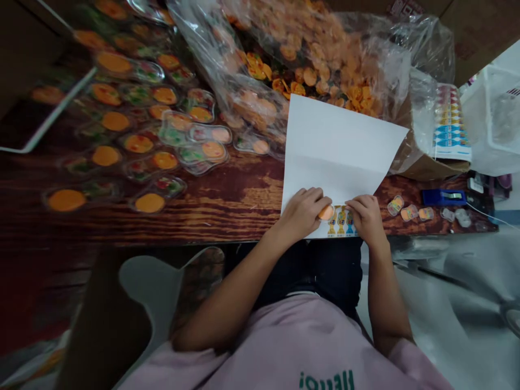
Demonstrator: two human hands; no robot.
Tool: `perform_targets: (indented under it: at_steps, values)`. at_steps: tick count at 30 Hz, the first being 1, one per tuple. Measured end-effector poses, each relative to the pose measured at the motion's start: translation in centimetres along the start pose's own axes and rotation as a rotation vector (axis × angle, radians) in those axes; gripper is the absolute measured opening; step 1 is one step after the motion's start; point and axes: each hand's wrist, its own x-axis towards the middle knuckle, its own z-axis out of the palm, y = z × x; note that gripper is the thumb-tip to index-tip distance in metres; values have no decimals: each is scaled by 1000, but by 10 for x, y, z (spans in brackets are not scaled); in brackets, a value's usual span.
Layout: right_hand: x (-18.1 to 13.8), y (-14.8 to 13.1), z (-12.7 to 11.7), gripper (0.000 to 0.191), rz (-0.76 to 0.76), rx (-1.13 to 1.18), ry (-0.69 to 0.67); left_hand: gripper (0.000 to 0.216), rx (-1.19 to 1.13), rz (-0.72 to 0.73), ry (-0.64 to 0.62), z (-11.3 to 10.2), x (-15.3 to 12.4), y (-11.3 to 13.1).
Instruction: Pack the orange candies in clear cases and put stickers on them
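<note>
A large white sticker sheet [337, 162] lies over the table's front edge, with small yellow and blue printed stickers [341, 222] along its near end. My left hand [301, 214] rests on the sheet's left side, its thumb and fingers closed on a small orange disc-shaped piece [326, 212] beside the stickers. At the right of the printed row, my right hand [366, 216] is closed in a pinch on the sheet; its fingertips hide what exactly is between them.
Many clear capsule-like packs with orange discs [106, 156] cover the table's left. Behind the sheet spreads a plastic bag [260, 108] of orange pieces. Rightward are several small packs [409, 213], a blue tool [443, 197], a stack of printed sheets [452, 122] and a white basket [475, 119].
</note>
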Motion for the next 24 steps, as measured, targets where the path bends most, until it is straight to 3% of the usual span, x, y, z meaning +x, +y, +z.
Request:
perform_targets:
  at_steps: [9,15,19,24]
  values:
    - [-13,26,-11,18,14,-17,5,22,-5,39,-12,-8,-4,-10]
    - [-33,49,-16,25,141,136,100,20,29,60,89,-10,-5,-19]
    - [-31,35,-9,23,195,57,174,17,-3,72,121,-5,-5,-17]
    - [-28,17,3,21,135,92,110,20,7,98,184,-1,-12,-17]
